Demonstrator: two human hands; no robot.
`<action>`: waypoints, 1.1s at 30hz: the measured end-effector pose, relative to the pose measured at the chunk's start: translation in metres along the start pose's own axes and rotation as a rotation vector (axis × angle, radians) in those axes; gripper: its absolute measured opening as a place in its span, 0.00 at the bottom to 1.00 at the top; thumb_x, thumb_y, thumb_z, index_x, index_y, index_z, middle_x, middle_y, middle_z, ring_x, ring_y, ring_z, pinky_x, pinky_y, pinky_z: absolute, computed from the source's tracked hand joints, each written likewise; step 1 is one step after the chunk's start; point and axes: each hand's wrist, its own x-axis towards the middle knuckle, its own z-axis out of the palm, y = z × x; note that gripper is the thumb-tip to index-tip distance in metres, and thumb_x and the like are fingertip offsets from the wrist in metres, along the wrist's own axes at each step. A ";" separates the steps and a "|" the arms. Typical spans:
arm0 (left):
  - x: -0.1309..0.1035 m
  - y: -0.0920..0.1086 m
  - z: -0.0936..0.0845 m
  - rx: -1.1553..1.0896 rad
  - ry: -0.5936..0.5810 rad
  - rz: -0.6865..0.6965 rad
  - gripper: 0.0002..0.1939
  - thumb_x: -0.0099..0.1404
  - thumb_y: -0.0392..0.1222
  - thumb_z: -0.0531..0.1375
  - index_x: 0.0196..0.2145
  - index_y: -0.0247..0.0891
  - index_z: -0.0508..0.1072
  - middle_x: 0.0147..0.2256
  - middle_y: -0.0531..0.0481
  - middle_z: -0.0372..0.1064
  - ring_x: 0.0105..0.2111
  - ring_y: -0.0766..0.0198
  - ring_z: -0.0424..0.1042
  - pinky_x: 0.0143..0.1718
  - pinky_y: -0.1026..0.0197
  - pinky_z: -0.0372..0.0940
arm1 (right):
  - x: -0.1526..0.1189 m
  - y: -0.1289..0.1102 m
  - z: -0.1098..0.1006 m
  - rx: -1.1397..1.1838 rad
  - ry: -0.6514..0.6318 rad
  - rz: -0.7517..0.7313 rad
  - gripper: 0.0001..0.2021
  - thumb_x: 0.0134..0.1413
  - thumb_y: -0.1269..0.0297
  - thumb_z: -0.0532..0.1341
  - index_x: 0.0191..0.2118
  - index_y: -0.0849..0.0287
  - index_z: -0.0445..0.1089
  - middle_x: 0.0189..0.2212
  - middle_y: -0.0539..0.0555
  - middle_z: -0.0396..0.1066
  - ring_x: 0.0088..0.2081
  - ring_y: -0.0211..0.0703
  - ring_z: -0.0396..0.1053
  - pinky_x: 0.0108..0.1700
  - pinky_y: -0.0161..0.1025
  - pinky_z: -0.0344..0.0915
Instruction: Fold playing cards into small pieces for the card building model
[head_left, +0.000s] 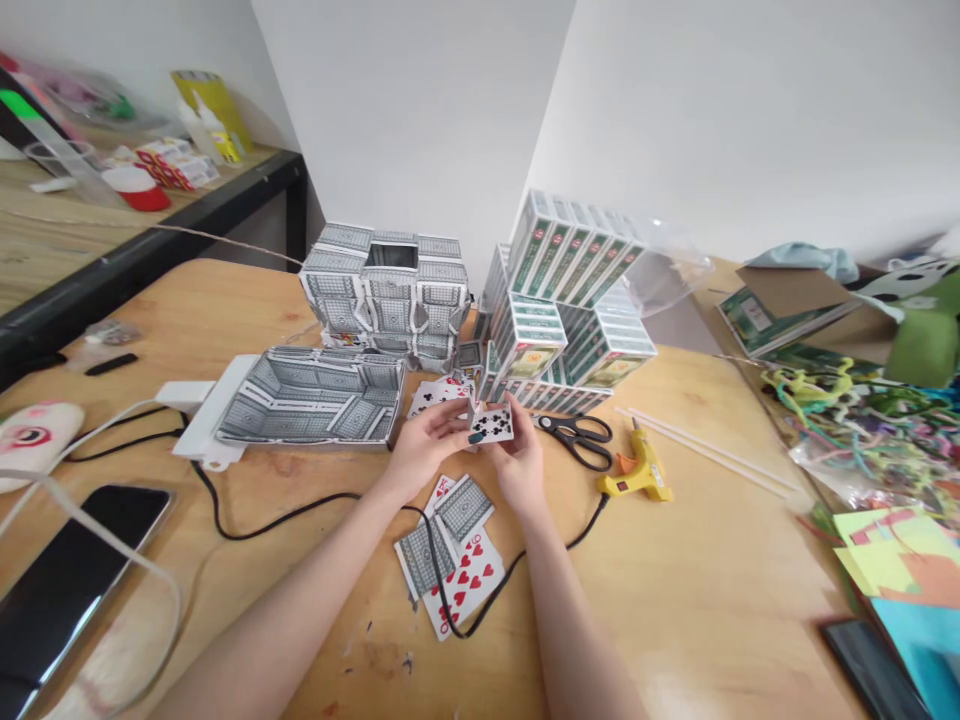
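Between my left hand [429, 445] and my right hand [519, 462] is a playing card [493, 426] with black club pips, its face toward me. Fingers of both hands close on its edges, and its left end looks bent up. Loose cards [435, 394] lie behind my left hand. Nearer to me, more cards [465, 582] lie overlapped, some with red hearts, some back up, and a black cord [442, 590] crosses them. To the left stands an open tray covered in cards [300, 400]. Behind it rises a block built of folded cards [390, 290].
Stacked card boxes [570, 250] stand behind my hands. Black-handled scissors [577, 438] and a yellow glue gun [637, 467] lie to the right, by thin glue sticks [712, 450]. A phone [82, 590] and white cables lie at left. Sticky notes [896, 555] and plastic toys [862, 400] fill the right side.
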 end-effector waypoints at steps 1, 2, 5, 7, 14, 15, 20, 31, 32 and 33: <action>0.000 -0.002 0.001 0.036 0.006 0.031 0.28 0.48 0.38 0.66 0.48 0.34 0.67 0.48 0.40 0.68 0.44 0.56 0.70 0.47 0.50 0.66 | 0.000 0.001 0.000 0.006 0.008 0.010 0.31 0.42 0.62 0.65 0.55 0.56 0.58 0.48 0.58 0.67 0.48 0.48 0.66 0.49 0.47 0.63; -0.001 -0.003 0.001 0.078 0.013 0.061 0.28 0.48 0.37 0.65 0.49 0.34 0.67 0.48 0.39 0.67 0.44 0.56 0.70 0.47 0.50 0.66 | 0.000 0.001 -0.001 0.013 0.019 0.027 0.30 0.44 0.61 0.64 0.55 0.56 0.59 0.49 0.58 0.68 0.48 0.48 0.66 0.49 0.47 0.64; -0.003 -0.010 0.001 0.239 0.046 0.155 0.29 0.50 0.35 0.63 0.51 0.36 0.64 0.49 0.40 0.67 0.45 0.57 0.70 0.47 0.51 0.67 | 0.000 0.003 -0.004 0.052 0.040 0.116 0.23 0.49 0.57 0.59 0.52 0.57 0.64 0.48 0.57 0.69 0.41 0.47 0.69 0.42 0.45 0.67; -0.004 -0.014 0.000 0.349 0.047 0.221 0.28 0.51 0.34 0.62 0.52 0.38 0.64 0.50 0.41 0.65 0.46 0.57 0.69 0.47 0.52 0.68 | 0.000 0.003 -0.006 0.068 0.052 0.159 0.20 0.50 0.55 0.57 0.48 0.58 0.68 0.46 0.57 0.70 0.36 0.45 0.70 0.37 0.43 0.68; -0.007 -0.013 -0.003 0.631 0.025 0.385 0.27 0.54 0.30 0.59 0.52 0.42 0.64 0.53 0.45 0.62 0.51 0.58 0.65 0.48 0.52 0.67 | 0.001 -0.004 -0.004 -0.082 0.068 0.115 0.15 0.46 0.58 0.61 0.41 0.57 0.73 0.39 0.54 0.74 0.38 0.48 0.70 0.41 0.45 0.67; -0.007 -0.013 -0.002 0.654 0.023 0.396 0.27 0.54 0.29 0.58 0.52 0.43 0.63 0.53 0.45 0.62 0.51 0.58 0.65 0.48 0.52 0.67 | 0.000 -0.004 -0.004 -0.088 0.065 0.111 0.14 0.47 0.59 0.61 0.40 0.57 0.73 0.38 0.54 0.75 0.39 0.48 0.70 0.42 0.46 0.66; -0.007 -0.013 -0.002 0.707 0.022 0.417 0.28 0.54 0.28 0.57 0.52 0.42 0.63 0.53 0.45 0.62 0.52 0.58 0.64 0.48 0.53 0.68 | 0.000 -0.006 -0.003 -0.098 0.066 0.094 0.12 0.46 0.61 0.61 0.38 0.58 0.74 0.37 0.53 0.75 0.40 0.47 0.70 0.44 0.46 0.66; -0.007 -0.015 -0.002 0.739 0.036 0.450 0.27 0.54 0.27 0.57 0.52 0.42 0.63 0.53 0.47 0.62 0.52 0.59 0.63 0.49 0.54 0.68 | 0.000 -0.007 -0.003 -0.041 0.016 0.118 0.12 0.45 0.62 0.62 0.38 0.58 0.75 0.39 0.54 0.75 0.42 0.48 0.71 0.46 0.44 0.65; -0.007 -0.015 -0.002 0.745 0.038 0.454 0.27 0.54 0.27 0.57 0.52 0.42 0.63 0.53 0.47 0.62 0.53 0.59 0.63 0.49 0.54 0.68 | 0.000 -0.006 -0.004 -0.035 0.010 0.121 0.12 0.45 0.63 0.62 0.38 0.58 0.75 0.40 0.54 0.75 0.42 0.48 0.70 0.46 0.44 0.65; -0.007 -0.015 -0.002 0.752 0.039 0.457 0.27 0.54 0.27 0.57 0.52 0.42 0.63 0.53 0.47 0.62 0.53 0.59 0.63 0.49 0.54 0.68 | 0.000 -0.006 -0.004 -0.027 0.007 0.126 0.12 0.45 0.63 0.62 0.38 0.58 0.75 0.40 0.54 0.75 0.42 0.48 0.70 0.46 0.44 0.65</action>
